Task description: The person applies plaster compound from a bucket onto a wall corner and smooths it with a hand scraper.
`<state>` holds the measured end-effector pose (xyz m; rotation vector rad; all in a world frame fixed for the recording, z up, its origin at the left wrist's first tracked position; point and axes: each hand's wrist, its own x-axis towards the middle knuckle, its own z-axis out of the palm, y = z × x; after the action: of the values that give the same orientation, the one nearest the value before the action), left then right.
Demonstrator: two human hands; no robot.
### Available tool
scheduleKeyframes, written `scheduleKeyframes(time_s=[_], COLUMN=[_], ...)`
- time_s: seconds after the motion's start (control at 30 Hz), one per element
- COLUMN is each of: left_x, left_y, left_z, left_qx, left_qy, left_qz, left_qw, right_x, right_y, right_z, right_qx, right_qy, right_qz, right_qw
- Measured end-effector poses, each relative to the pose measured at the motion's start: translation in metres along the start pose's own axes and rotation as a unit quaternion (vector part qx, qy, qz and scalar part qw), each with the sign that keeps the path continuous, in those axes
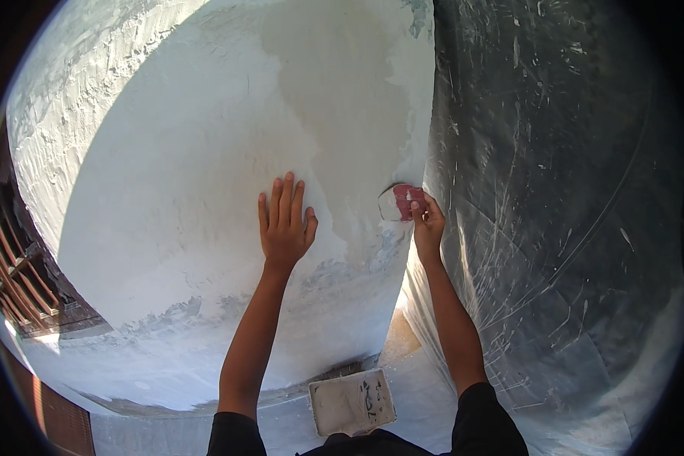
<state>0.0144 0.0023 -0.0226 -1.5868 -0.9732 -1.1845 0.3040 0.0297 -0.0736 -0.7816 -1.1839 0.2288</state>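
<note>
A large wall [205, 175] with pale plaster and damp-looking grey patches fills the middle of the view. Against it lies my left hand [285, 224], palm toward the surface and fingers stretched apart, with nothing in it. At the wall's right-hand edge, my right hand [428, 216] pinches a small dark red putty scraper [407, 199] between thumb and fingers. White filler is smeared over the scraper's left part, which rests at the wall. Below, between my forearms, stands a shallow rectangular tray [314, 404] with greyish-white filler inside.
Dark plastic sheeting [555, 152] with white splashes hangs to the right of the wall. Pale sheeting [159, 435] covers the floor. A window with brown bars [19, 266] is at far left. Rougher sunlit plaster [76, 99] shows at upper left.
</note>
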Motion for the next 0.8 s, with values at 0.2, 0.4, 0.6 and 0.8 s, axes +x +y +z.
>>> scheduleKeyframes(time_s=[0.2,0.4,0.6,0.8], left_x=[0.000,-0.001,0.000,0.000], left_y=[0.002,-0.002,0.000,0.001], left_z=[0.000,-0.002,0.000,-0.001], left_qx=[-0.001,0.002,-0.002,0.000], left_qy=[0.000,0.000,-0.001,-0.002], left_qz=[0.001,0.001,0.001,0.002], left_qw=[1.000,1.000,1.000,1.000], right_x=[-0.005,-0.004,-0.012,-0.026], right_y=[0.002,-0.023,0.001,0.005], right_z=[-0.007,0.001,-0.002,-0.002], right_qx=[0.076,0.189,0.027,-0.003], right_qy=[-0.036,0.062,0.008,-0.020], right_qz=[-0.017,0.050,0.020,0.013], right_qw=[0.996,0.979,0.999,1.000])
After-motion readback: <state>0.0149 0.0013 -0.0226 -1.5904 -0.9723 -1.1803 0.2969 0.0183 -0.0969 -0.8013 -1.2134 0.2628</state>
